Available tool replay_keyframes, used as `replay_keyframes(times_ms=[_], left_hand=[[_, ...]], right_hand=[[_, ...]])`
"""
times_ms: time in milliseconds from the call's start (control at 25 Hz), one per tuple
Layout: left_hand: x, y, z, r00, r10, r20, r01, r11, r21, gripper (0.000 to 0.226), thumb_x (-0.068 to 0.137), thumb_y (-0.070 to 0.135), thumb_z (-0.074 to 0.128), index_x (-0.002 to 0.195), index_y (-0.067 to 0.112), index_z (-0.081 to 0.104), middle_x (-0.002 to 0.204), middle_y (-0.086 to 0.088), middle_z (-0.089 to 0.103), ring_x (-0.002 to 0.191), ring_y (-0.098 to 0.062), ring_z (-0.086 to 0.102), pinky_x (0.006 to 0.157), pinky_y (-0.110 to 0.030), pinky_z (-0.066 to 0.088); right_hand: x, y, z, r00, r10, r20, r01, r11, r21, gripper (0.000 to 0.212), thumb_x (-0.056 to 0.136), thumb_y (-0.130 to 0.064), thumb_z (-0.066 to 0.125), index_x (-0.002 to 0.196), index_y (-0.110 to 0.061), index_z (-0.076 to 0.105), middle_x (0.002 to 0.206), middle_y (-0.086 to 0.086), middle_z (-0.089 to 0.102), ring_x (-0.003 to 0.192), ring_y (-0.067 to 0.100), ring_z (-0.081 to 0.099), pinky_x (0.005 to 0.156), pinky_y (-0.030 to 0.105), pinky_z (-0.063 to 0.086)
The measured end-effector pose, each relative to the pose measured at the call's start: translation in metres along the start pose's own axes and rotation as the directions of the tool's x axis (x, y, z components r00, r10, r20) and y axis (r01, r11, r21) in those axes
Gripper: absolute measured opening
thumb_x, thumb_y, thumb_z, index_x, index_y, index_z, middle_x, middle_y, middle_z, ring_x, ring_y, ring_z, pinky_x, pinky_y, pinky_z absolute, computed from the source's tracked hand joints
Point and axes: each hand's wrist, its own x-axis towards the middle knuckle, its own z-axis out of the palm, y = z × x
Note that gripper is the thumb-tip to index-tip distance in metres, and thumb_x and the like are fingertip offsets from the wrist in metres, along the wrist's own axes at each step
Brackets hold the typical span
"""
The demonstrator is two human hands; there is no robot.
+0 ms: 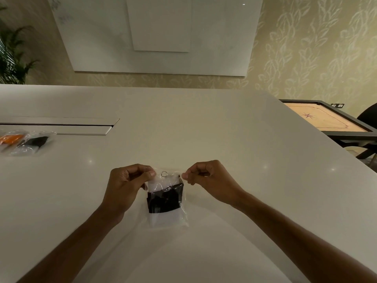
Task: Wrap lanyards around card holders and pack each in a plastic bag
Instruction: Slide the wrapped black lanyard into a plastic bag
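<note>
A clear plastic bag [168, 218] lies on the white table [224, 139] in front of me. Inside it sits a card holder wrapped in a black lanyard [164, 201], with a small metal ring [164, 174] near the bag's top. My left hand [126, 186] pinches the bag's top left corner between thumb and fingers. At the top right corner, my right hand [206, 180] pinches the bag in the same way. Both hands hold the bag's far end, a little apart from each other.
Two packed bags lie at the table's far left, one with an orange lanyard [11, 138] and one with a black lanyard [34, 141]. A long cable slot [57, 125] runs behind them. A carrom board [324, 119] stands beyond the table's right edge.
</note>
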Motion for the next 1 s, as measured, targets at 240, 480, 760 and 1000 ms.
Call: replay_keyframes(times_ms=[240, 480, 760, 1000], left_hand=[[0.001, -0.001, 0.000, 0.992, -0.117, 0.043, 0.120, 0.990, -0.073, 0.012, 0.085, 0.002, 0.063, 0.079, 0.005, 0.074, 0.075, -0.007, 0.073, 0.068, -0.012, 0.067, 0.058, -0.021, 0.055], [0.008, -0.007, -0.008, 0.988, -0.152, 0.040, 0.155, 0.982, -0.109, 0.017, 0.090, 0.006, 0.057, 0.085, 0.003, 0.072, 0.079, -0.010, 0.073, 0.070, -0.017, 0.069, 0.062, -0.024, 0.058], [0.046, -0.039, -0.055, 0.990, -0.093, -0.110, 0.107, 0.985, 0.137, 0.015, 0.091, 0.006, 0.058, 0.082, 0.007, 0.069, 0.082, -0.011, 0.070, 0.076, -0.024, 0.068, 0.056, -0.019, 0.055], [0.070, -0.063, -0.124, 0.974, 0.162, -0.158, -0.045, 0.822, 0.567, 0.012, 0.090, 0.009, 0.060, 0.099, 0.010, 0.068, 0.095, -0.011, 0.072, 0.078, -0.016, 0.065, 0.067, -0.014, 0.050]], right_hand=[[-0.002, 0.001, 0.000, 0.996, -0.083, -0.030, 0.080, 0.993, -0.084, 0.013, 0.090, -0.020, 0.067, 0.078, -0.018, 0.071, 0.068, -0.011, 0.067, 0.070, 0.001, 0.062, 0.073, 0.024, 0.051], [-0.002, 0.005, 0.015, 0.991, -0.038, -0.126, 0.030, 0.998, -0.062, 0.007, 0.092, -0.032, 0.065, 0.094, -0.025, 0.066, 0.084, -0.016, 0.069, 0.080, -0.003, 0.063, 0.068, 0.015, 0.043], [0.013, 0.003, 0.086, 0.896, -0.389, 0.215, 0.412, 0.549, -0.727, 0.064, 0.092, -0.061, 0.047, 0.145, -0.028, 0.034, 0.158, 0.002, 0.028, 0.143, 0.023, 0.029, 0.111, 0.043, 0.031], [0.062, -0.013, 0.158, 0.909, -0.289, 0.302, 0.415, 0.541, -0.731, 0.057, 0.100, -0.049, 0.040, 0.149, -0.020, 0.033, 0.157, 0.010, 0.030, 0.143, 0.029, 0.029, 0.113, 0.047, 0.029]])
